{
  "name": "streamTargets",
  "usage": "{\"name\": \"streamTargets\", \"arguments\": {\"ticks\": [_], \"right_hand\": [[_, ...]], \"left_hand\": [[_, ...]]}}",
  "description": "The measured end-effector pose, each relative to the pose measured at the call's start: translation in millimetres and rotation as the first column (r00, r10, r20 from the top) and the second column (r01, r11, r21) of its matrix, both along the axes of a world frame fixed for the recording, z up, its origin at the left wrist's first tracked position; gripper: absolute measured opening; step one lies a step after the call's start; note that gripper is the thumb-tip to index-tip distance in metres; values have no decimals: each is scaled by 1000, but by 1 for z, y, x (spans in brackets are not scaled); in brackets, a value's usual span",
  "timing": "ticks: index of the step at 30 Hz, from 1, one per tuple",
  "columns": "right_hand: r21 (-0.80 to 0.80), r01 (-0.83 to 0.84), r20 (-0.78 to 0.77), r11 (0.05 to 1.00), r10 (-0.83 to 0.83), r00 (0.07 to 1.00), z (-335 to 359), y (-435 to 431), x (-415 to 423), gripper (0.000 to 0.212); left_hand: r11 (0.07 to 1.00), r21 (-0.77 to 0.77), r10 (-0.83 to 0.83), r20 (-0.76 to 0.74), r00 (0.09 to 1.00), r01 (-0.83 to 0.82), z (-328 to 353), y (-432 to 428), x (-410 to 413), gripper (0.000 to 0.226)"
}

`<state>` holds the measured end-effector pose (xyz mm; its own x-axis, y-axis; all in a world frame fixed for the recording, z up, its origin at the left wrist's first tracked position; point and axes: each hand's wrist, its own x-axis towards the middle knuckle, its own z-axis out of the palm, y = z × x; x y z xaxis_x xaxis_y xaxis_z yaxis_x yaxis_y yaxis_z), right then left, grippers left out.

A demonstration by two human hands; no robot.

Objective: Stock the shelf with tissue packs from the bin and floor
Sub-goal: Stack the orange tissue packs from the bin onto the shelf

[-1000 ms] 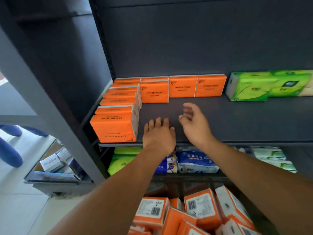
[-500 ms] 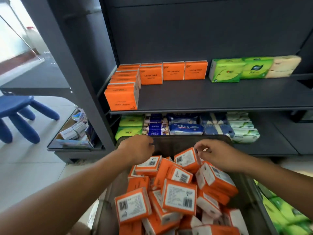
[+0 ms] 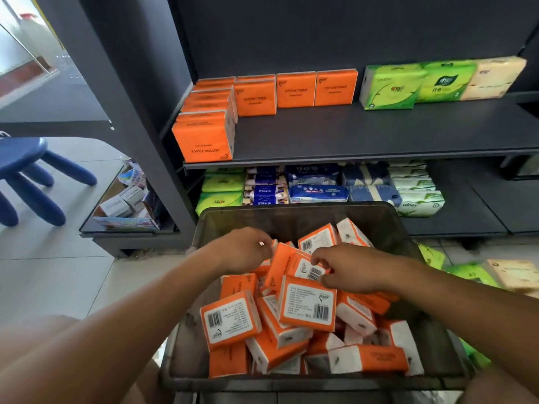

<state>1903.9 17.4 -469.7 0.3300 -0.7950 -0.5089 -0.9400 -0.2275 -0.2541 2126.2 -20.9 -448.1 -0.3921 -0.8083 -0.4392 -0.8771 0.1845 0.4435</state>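
A dark bin (image 3: 291, 209) in front of me is heaped with several orange tissue packs (image 3: 306, 304). My left hand (image 3: 242, 250) reaches into the heap, and its curled fingers grip the end of an orange pack (image 3: 280, 266) that stands tilted. My right hand (image 3: 353, 268) pinches a neighbouring orange pack (image 3: 307, 268) by its barcode face. More orange packs (image 3: 256, 97) line the left and back of the dark shelf (image 3: 350, 135) above the bin. Green packs (image 3: 472, 272) lie on the floor to the right.
Green and cream packs (image 3: 390, 86) stand at the shelf's back right. The lower shelf holds green, blue and white packs (image 3: 318, 191). A blue stool (image 3: 26, 167) stands on the tiled floor at left, beside a low tray of small boxes (image 3: 116, 205).
My hands came off the shelf edge and went down into the bin. They now close round packs nearer the middle of the heap, closer together than half a second ago.
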Motion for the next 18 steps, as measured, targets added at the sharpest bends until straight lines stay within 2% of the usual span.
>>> {"name": "streamTargets", "arguments": {"ticks": [4,7,10,13,16,18], "right_hand": [[-135,-175,-101,975,162,982,-23,20,14,46],[-106,-246,-70,963,240,968,-47,37,13,63],[-103,-349,-173,931,329,928,-74,50,5,79],[-146,-417,-243,897,377,894,-83,52,3,81],[-235,-386,-195,892,345,918,-93,42,-3,96],[-217,-384,-185,898,348,919,-96,37,-3,103]], "left_hand": [[996,42,-77,94,993,73,-35,0,-8,38],[990,66,-135,140,981,126,-59,5,-5,39],[978,83,-203,172,964,191,-75,9,2,37],[976,90,-212,156,965,200,-82,8,7,43],[973,110,-216,150,965,201,-89,3,11,51],[974,127,-205,156,966,186,-93,1,13,52]]}}
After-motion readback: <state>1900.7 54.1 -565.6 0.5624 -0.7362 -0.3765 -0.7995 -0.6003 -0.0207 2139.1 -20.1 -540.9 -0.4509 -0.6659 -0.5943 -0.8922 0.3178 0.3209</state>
